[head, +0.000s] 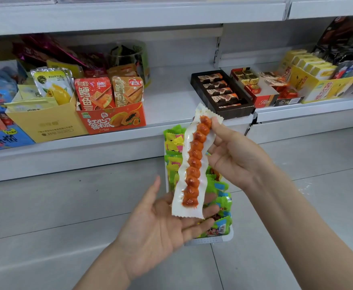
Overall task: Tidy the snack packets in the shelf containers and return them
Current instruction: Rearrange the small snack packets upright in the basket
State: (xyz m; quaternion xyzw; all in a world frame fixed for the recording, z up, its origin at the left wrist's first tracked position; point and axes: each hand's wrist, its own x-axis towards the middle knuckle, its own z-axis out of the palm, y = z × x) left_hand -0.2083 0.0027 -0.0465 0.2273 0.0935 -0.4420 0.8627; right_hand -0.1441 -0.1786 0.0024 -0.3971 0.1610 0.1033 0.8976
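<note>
A long clear snack packet (193, 162) with a row of orange-red balls hangs upright in front of the shelf. My right hand (232, 158) pinches its top end between thumb and fingers. My left hand (161, 222) lies palm up with straight fingers under the packet's lower end, touching it. Beneath both hands, on the floor, stands a white container (217, 240) filled with several green and yellow snack packets (174, 143); the packet and hands hide much of it.
The low white shelf (167, 105) carries a yellow box (45, 122), an orange-red box (114, 120) of packets, a dark tray of chocolates (223, 95) and a yellow carton (326, 86). Grey floor tiles (56, 216) spread around the container.
</note>
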